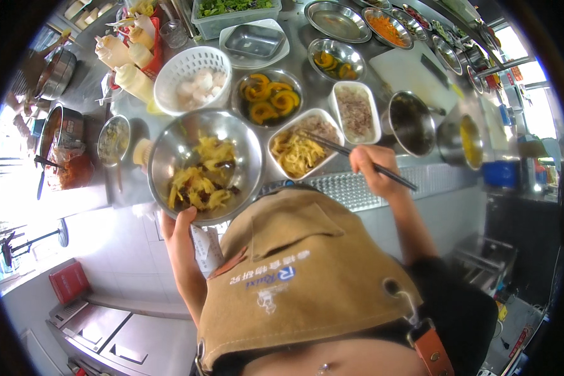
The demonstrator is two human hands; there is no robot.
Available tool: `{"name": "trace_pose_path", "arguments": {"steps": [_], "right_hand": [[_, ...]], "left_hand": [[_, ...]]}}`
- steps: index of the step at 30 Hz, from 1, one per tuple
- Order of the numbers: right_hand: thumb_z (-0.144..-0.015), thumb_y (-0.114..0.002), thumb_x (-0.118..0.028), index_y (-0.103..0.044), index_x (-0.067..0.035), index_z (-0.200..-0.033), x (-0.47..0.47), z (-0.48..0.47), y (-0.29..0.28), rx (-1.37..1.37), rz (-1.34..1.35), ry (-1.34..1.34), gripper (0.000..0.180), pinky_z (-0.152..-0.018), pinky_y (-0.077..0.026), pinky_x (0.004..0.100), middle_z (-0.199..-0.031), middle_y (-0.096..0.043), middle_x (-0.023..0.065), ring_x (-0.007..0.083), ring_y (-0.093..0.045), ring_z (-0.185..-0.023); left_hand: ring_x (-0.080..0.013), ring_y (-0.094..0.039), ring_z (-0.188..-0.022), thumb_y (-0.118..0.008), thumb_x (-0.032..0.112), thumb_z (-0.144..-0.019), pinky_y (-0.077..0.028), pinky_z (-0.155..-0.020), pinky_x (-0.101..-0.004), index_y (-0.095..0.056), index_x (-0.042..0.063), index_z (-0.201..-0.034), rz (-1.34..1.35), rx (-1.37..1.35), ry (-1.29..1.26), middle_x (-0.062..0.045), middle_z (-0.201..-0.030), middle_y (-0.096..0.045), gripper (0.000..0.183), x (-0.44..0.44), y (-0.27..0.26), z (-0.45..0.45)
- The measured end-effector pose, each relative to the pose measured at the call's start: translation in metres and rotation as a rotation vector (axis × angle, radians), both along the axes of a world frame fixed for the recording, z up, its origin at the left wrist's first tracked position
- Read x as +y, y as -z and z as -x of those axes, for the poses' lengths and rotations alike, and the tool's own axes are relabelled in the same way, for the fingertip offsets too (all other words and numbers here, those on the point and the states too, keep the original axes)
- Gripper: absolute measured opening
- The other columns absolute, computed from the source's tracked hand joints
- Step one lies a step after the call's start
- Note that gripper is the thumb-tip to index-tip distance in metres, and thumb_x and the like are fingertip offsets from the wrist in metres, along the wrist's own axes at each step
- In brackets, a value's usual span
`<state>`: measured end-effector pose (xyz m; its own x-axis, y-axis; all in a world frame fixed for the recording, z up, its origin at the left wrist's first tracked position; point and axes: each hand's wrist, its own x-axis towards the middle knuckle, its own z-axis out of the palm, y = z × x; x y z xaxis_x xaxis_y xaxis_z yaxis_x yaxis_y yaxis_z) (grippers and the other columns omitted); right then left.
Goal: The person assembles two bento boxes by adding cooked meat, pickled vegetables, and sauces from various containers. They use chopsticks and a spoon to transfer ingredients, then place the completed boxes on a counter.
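Observation:
My left hand (183, 228) grips the near rim of a large stainless steel bowl (169, 141) that holds yellow shredded food with dark pieces. In my right hand (376, 171) is a pair of dark chopsticks (331, 144), their tips at the food in a white rectangular container (273, 157). That container holds rice (317, 126) on its far side and yellow shreds (298, 155) on its near side. Beside it stands a second white container (375, 128) with rice. A steel bowl of cooked squash rings (268, 98) lies just beyond.
Eggshells fill part of a white plastic basket (169, 87); squeeze bottles (134, 82) stand left of it. Right of the rice are a steel pot (410, 124) and a cutting board (395, 70) with a knife (434, 70). Several ingredient bowls line the back. A person's arm shows at the far left.

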<state>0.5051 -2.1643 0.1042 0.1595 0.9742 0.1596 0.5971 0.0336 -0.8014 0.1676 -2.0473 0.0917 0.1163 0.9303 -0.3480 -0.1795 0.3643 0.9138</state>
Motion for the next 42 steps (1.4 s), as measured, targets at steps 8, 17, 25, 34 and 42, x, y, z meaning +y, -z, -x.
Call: {"name": "trace_pose_path", "arguments": {"steps": [8,17,25,34,42], "right_hand": [[-0.091,-0.046,-0.021,-0.047,0.000,-0.065,0.000,0.005,-0.003,-0.062,-0.142,-0.053,0.033,-0.048,-0.037,0.0345,-0.056,-0.046,0.0110,0.0268,-0.047,-0.049],[-0.093,-0.040,-0.025,-0.046,-0.003,-0.058,0.009,0.006,-0.034,0.350,-0.328,0.037,0.041,-0.041,-0.039,0.0294,-0.050,-0.044,0.0035,0.0153,-0.044,-0.044],[-0.085,-0.055,-0.021,-0.061,-0.006,-0.072,0.046,0.043,-0.048,0.039,-0.256,-0.614,0.021,-0.051,-0.048,0.0320,-0.068,-0.064,0.0058,0.0201,-0.060,-0.056],[-0.094,-0.038,-0.037,-0.057,-0.005,-0.074,0.030,0.008,-0.070,0.247,-0.077,-0.437,0.043,-0.041,-0.039,0.0227,-0.069,-0.066,0.0092,0.0097,-0.050,-0.043],[-0.094,-0.040,-0.034,-0.055,-0.001,-0.063,0.033,0.020,-0.038,0.204,-0.335,-0.269,0.047,-0.043,-0.034,0.0255,-0.057,-0.055,0.0063,0.0126,-0.045,-0.045]], "left_hand": [[-0.0155,-0.051,-0.092,-0.054,-0.001,-0.074,-0.040,-0.082,-0.0268,-0.049,-0.003,-0.113,0.010,-0.031,0.045,-0.008,-0.102,-0.056,0.040,0.003,-0.001,-0.003],[-0.0167,-0.054,-0.093,-0.054,-0.003,-0.074,-0.042,-0.083,-0.0290,-0.048,-0.001,-0.113,0.030,-0.041,0.071,-0.009,-0.101,-0.057,0.039,-0.003,-0.014,-0.007],[-0.0169,-0.055,-0.089,-0.051,-0.006,-0.075,-0.047,-0.077,-0.0294,-0.044,-0.002,-0.114,-0.046,-0.088,0.256,-0.009,-0.101,-0.056,0.040,-0.005,-0.023,-0.020],[-0.0154,-0.055,-0.088,-0.051,-0.006,-0.075,-0.046,-0.077,-0.0279,-0.045,-0.001,-0.116,-0.006,-0.073,0.187,-0.008,-0.099,-0.057,0.042,-0.007,-0.025,-0.020],[-0.0152,-0.055,-0.090,-0.052,-0.007,-0.074,-0.045,-0.079,-0.0269,-0.045,-0.002,-0.116,-0.004,-0.104,0.227,-0.009,-0.101,-0.058,0.043,-0.006,-0.029,-0.019]]}}
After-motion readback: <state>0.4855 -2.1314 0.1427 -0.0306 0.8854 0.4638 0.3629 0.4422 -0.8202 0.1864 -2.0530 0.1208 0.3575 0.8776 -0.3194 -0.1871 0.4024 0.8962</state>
